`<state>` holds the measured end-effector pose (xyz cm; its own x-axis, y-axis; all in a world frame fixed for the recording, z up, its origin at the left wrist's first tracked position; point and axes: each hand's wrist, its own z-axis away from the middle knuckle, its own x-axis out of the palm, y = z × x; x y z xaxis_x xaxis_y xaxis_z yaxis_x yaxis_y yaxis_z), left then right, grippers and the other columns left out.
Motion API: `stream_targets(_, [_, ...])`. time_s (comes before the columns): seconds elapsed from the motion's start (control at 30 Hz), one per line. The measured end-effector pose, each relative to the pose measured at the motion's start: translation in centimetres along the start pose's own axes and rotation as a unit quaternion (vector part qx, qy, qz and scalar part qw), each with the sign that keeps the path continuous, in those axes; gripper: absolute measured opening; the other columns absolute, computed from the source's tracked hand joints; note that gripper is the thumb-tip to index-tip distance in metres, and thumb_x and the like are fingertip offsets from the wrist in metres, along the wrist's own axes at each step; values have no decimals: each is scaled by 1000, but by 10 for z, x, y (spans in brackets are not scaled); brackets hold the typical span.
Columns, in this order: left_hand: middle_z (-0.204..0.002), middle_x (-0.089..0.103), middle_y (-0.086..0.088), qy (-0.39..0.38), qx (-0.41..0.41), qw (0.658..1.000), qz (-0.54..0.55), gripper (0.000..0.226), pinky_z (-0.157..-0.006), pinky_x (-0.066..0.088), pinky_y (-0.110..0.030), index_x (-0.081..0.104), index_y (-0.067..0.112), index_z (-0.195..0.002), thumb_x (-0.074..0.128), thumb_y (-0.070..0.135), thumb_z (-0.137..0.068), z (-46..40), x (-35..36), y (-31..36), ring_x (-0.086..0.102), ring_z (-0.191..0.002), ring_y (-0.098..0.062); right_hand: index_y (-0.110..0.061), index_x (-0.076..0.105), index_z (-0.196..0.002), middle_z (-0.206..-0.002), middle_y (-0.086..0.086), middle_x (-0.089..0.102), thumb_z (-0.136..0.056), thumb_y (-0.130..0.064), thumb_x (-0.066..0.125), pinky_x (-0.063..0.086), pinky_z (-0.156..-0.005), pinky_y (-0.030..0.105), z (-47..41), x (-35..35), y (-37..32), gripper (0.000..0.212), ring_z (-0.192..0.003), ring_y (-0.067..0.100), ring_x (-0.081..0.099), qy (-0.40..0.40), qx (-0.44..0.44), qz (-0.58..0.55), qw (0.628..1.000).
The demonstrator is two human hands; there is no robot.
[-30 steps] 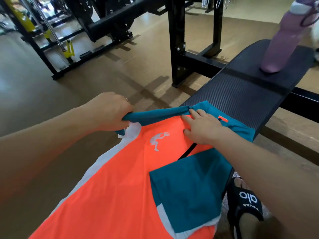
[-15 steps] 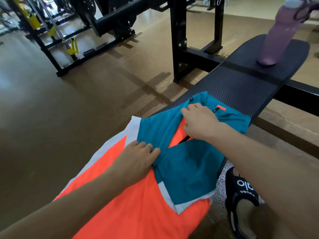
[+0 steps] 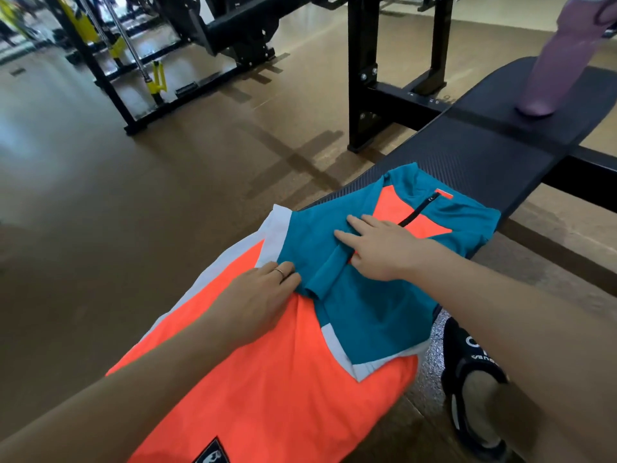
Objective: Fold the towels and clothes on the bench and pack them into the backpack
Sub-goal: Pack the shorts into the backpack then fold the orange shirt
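An orange, teal and white sports shirt (image 3: 287,372) lies along the black padded bench (image 3: 474,155). Both teal sleeves are folded inward over its chest. My left hand (image 3: 257,302) lies flat on the orange cloth, its fingertips at the edge of the left sleeve's cuff. My right hand (image 3: 380,248) presses flat on the folded teal sleeve near the collar zip. No backpack is in view.
A purple water bottle (image 3: 554,61) stands at the far end of the bench. Black rack uprights (image 3: 362,68) rise left of the bench, with more gym frames (image 3: 110,75) beyond. My foot in a black sandal (image 3: 474,389) is on the floor at the right.
My left hand carried the left teal sleeve across and laid it on the chest. My right hand moved from the collar down onto the folded sleeve and flattened out.
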<state>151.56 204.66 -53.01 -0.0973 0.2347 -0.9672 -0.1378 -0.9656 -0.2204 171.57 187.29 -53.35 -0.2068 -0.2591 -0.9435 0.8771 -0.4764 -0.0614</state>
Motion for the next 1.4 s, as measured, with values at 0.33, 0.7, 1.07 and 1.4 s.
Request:
stream_targets(0.33, [-148, 43, -13, -11, -437, 847, 303, 62, -110, 38, -41, 33, 21, -153, 60, 30, -98, 137, 28, -54, 47, -132, -32, -11, 61, -125, -109, 11, 61, -83, -22, 44, 49, -86, 44, 24, 2, -114, 47, -98, 32, 59, 219, -163, -65, 960])
stream_targets(0.7, [-82, 55, -10, 60, -646, 579, 493, 37, -81, 55, -42, 54, 10, -88, 80, 35, -81, 240, 62, -41, 57, -84, -24, -19, 56, -87, -78, 3, 58, -76, -38, 63, 45, -54, 33, 122, 73, -306, 23, -69, 25, 61, 177, -274, -118, 938])
stream_targets(1.07, [-75, 55, -6, 101, -605, 531, 585, 16, -63, 50, -29, 57, 13, -78, 67, 11, -91, 251, 44, -39, 53, -65, -17, -18, 60, -93, -85, 5, 60, -65, -38, 83, 42, -58, 35, 139, 92, -402, 42, -74, 27, 61, 124, -155, -70, 978])
stream_targets(1.4, [-86, 52, -14, 173, -572, 444, 668, 7, -82, 56, -42, 51, 11, -78, 52, 9, -72, 259, 41, -56, 54, -80, -24, -23, 59, -77, -68, -1, 57, -39, -23, 88, 22, -46, 29, 112, 81, -429, 48, -52, 20, 57, 115, -55, -33, 991])
